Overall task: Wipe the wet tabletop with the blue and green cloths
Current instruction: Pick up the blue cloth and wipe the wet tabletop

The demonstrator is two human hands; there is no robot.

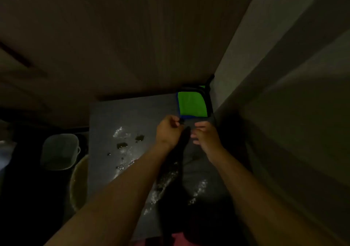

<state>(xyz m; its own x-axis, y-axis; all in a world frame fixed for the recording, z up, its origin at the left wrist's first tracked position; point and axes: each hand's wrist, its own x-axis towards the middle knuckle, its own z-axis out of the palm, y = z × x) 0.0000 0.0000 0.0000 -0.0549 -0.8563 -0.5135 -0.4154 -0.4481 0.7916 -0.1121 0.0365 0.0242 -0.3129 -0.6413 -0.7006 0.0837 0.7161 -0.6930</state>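
A green cloth (191, 103) with a blue border lies folded at the far right corner of the grey tabletop (121, 117), on top of other dark-edged cloth layers. Water puddles (123, 134) and droplets glisten across the table's middle and near part. My left hand (168, 130) is at the cloth's near left corner, fingers pinched on a small dark bit of its edge. My right hand (205, 136) hovers just below the cloth's near edge with its fingers curled; the dim light hides whether it grips anything.
A wall (265, 94) runs close along the table's right side, and a wooden panel (132, 37) stands behind it. Left of the table, lower down, sit a translucent plastic bin (60, 151) and a round yellowish basin (79, 183).
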